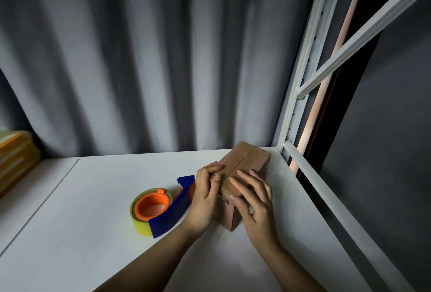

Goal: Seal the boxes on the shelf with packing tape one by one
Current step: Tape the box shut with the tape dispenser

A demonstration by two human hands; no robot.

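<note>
While both hands press on the box, the tape gun lies idle beside it.

With its fingers held flat and together, the right hand (254,200) lies on the near end of the box (242,175), thumb hooked over the front edge, while the left hand (206,195) curls its fingertips onto the top beside the centre seam, pinching nothing that I can make out. The box sits on the white shelf (93,210) near its right rail, and a glossy strip seems to run along the seam, so I take this for smoothing. To do it well, I'd rub firmly along the seam and down over the near edge, pushing out bubbles. The tape gun (161,207) rests just left of the left wrist. More boxes (14,158) wait at the far left.
</note>
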